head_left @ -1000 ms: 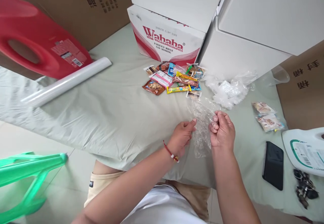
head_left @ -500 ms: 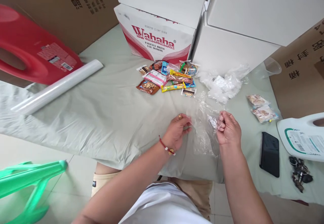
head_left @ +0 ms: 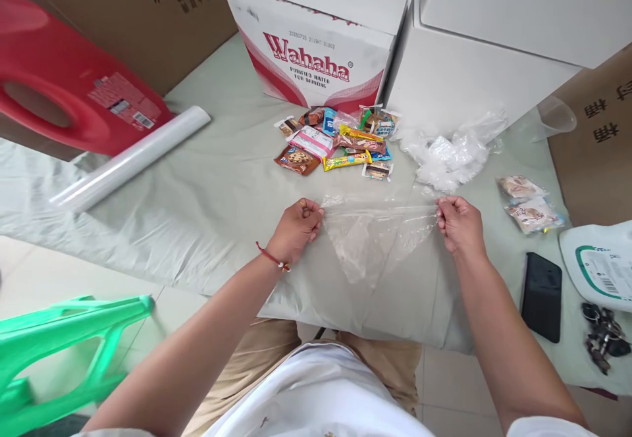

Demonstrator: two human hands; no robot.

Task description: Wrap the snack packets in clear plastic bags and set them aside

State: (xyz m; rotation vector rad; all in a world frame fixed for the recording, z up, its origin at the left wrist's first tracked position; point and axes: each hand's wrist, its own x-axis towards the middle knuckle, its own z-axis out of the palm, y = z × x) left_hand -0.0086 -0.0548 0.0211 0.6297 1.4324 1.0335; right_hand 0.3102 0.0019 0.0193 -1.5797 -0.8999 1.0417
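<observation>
Pale green cloth (head_left: pixel 232 193) below hands. Clear plastic film (head_left: pixel 365 236) spans gap between left hand (head_left: pixel 297 230) and right hand (head_left: pixel 461 226), each pinching one end of taut edge, fingertips together. Wrapped snacks (head_left: pixel 311 141) beyond grip. Film probably light, limp, slippery, easily torn; best pinched at edge corners, pull gentle.

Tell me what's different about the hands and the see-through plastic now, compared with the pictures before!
The left hand moved left, away from the right hand. The clear plastic was bunched up before; now its top edge is stretched wide, pinched at one end by each hand. The snack pile, black phone and keys stayed put.
</observation>
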